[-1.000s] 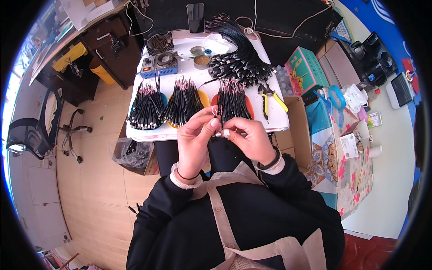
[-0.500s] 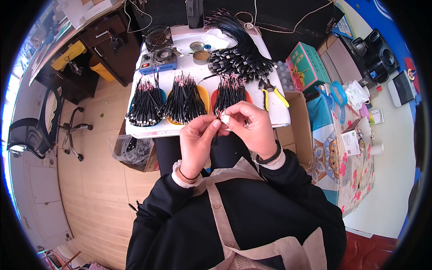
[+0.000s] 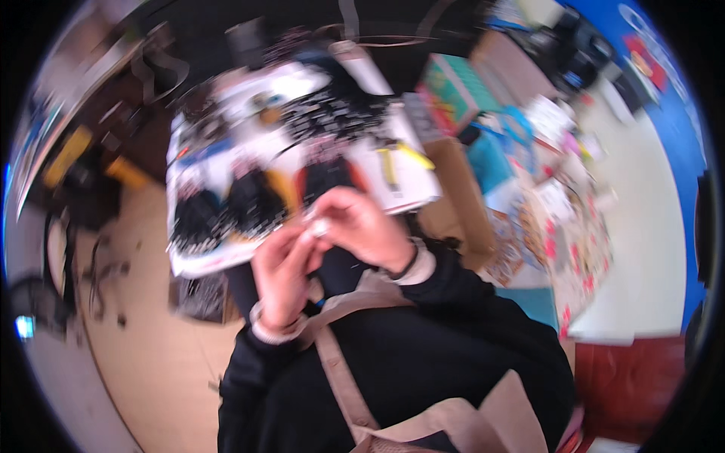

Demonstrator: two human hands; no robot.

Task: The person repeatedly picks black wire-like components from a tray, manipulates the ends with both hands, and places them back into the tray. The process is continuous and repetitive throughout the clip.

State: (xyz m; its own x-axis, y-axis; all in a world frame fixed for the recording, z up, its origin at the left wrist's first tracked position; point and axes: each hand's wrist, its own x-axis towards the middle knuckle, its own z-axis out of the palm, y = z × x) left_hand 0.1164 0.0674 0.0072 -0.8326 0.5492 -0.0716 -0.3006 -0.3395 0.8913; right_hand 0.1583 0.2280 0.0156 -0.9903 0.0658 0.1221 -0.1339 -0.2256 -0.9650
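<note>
1. Work appears to be under way: the left hand [image 3: 281, 266] and right hand [image 3: 361, 228] meet at the fingertips, just in front of the near edge of the white table [image 3: 411, 189]
2. Both grips are narrow, thumb close to forefinger; blur hides what, if anything, lies between them, so I cannot tell what is held
3. Three bundles of black cables stand out on the table: the left bundle [image 3: 198, 219], the middle bundle [image 3: 254, 202] beside a yellow plate [image 3: 287, 193], and the right bundle [image 3: 325, 174] on a red plate [image 3: 302, 183]
4. A larger cable heap [image 3: 340, 109] lies behind the right bundle; which cables are finished and which remain cannot be told
5. Yellow-handled pliers [image 3: 389, 167] rest to the right of that bundle, apart from both hands
6. Around: a blue-fronted device [image 3: 205, 152] and a round tin [image 3: 268, 115] behind the bundles, an open carton [image 3: 457, 200] right of the table
7. In the way: the right hand partly covers the right bundle's near end
</note>
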